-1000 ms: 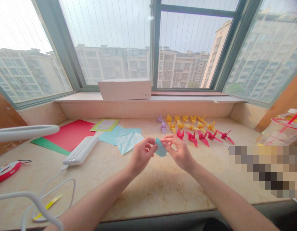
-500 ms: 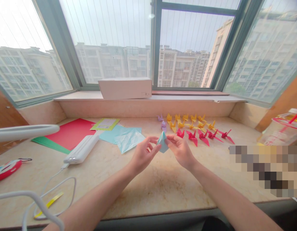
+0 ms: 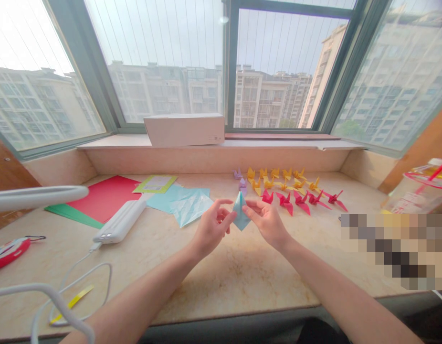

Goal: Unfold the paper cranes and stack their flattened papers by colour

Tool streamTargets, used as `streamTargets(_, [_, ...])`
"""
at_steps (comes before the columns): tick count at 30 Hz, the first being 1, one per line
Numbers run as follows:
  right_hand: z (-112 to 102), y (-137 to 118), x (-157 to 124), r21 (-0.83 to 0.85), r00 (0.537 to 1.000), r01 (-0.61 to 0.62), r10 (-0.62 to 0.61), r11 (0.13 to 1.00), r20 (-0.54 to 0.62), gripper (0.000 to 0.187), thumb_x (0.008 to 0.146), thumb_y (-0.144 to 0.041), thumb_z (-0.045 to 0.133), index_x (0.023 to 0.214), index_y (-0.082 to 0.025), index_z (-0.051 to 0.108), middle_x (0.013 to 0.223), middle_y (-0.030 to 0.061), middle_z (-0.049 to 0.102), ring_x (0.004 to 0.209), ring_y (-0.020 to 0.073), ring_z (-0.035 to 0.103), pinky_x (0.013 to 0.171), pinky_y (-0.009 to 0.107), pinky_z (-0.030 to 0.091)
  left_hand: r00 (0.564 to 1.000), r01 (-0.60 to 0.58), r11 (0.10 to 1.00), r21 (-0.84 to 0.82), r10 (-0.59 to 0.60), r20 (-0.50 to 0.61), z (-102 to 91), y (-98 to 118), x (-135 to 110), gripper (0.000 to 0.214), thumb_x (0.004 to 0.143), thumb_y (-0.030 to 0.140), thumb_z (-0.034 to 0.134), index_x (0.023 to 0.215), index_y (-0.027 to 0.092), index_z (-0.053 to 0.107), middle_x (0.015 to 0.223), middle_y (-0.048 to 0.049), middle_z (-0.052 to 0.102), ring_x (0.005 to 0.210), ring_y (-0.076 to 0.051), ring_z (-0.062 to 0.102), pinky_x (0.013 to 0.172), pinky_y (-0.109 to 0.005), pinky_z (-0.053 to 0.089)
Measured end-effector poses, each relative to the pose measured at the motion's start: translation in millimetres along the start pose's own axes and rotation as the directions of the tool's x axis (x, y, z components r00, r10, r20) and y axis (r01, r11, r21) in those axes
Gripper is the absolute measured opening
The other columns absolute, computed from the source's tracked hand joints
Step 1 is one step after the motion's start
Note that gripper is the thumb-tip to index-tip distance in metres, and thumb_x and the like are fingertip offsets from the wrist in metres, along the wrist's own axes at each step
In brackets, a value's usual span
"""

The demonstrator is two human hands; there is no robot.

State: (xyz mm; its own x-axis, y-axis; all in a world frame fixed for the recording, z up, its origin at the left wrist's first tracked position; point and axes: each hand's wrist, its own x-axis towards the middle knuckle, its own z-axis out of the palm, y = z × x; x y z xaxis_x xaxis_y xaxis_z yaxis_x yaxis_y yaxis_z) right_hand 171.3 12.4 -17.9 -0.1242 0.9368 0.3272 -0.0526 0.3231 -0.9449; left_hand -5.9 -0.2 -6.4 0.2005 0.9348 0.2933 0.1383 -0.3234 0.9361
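Note:
A light blue folded paper (image 3: 242, 220), diamond-shaped with a pointed top, is held up between my two hands over the counter. My left hand (image 3: 214, 223) pinches its left edge between thumb and fingers. On the opposite edge, my right hand (image 3: 263, 216) grips it with the thumb on the near face. Behind the hands stand several folded paper cranes: lilac ones (image 3: 243, 185), yellow ones (image 3: 268, 183) and red ones (image 3: 286, 203). A creased light blue sheet (image 3: 191, 205) lies just beyond my left hand.
Red sheets (image 3: 111, 193), a green sheet (image 3: 72, 216) and a yellow-green packet (image 3: 156, 184) lie at the left. A white power bank (image 3: 121, 222) with a cable is nearer. On the ledge sits a white box (image 3: 185, 130); a lidded plastic cup (image 3: 417, 188) stands far right.
The folded blue paper now shows a fuller diamond, its flap flattened toward me. My left fingers have shifted slightly along its edge; both hands still hold it.

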Motion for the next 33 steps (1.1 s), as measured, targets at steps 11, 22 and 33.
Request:
streamTargets(11, [-1.3,-2.6,-1.3,-0.005,0.997,0.075,-0.075,0.997,0.026,0.04,0.084,-0.036,0.068,0.12,-0.023,0.058,0.097,0.0063,0.072,0.084,0.0201,0.07,0.077,0.037,0.058,0.993,-0.03,0.995,-0.093,0.019,-0.119,-2.4,4.3,1.9,0.033,0.087,0.045,0.061,0.107,0.021,0.05,0.066,0.0058,0.058,0.043,-0.008,0.053,0.039,-0.018,0.039])
streamTargets(22, [-1.3,0.4,0.7,0.037,0.995,0.099,-0.099,0.994,-0.008,0.032,0.08,-0.034,0.073,0.109,-0.022,0.065,0.092,0.0053,0.071,0.074,0.0177,0.067,0.074,0.037,0.057,0.995,-0.066,0.979,-0.192,0.05,-0.085,0.3,2.4,1.9,0.034,0.088,0.042,0.062,0.108,0.019,0.049,0.079,0.0017,0.059,0.055,-0.011,0.061,0.044,-0.021,0.049])
streamTargets(33, [-1.8,-1.4,2.9,0.095,0.998,0.049,-0.045,0.994,-0.046,0.032,0.077,-0.036,0.075,0.103,-0.02,0.065,0.087,0.0048,0.072,0.068,0.0163,0.065,0.066,0.033,0.055,0.989,-0.133,0.991,-0.003,0.132,-0.073,-2.3,-5.1,1.7,0.04,0.089,0.039,0.06,0.124,0.022,0.051,0.11,-0.0078,0.059,0.073,-0.013,0.063,0.051,-0.024,0.056])
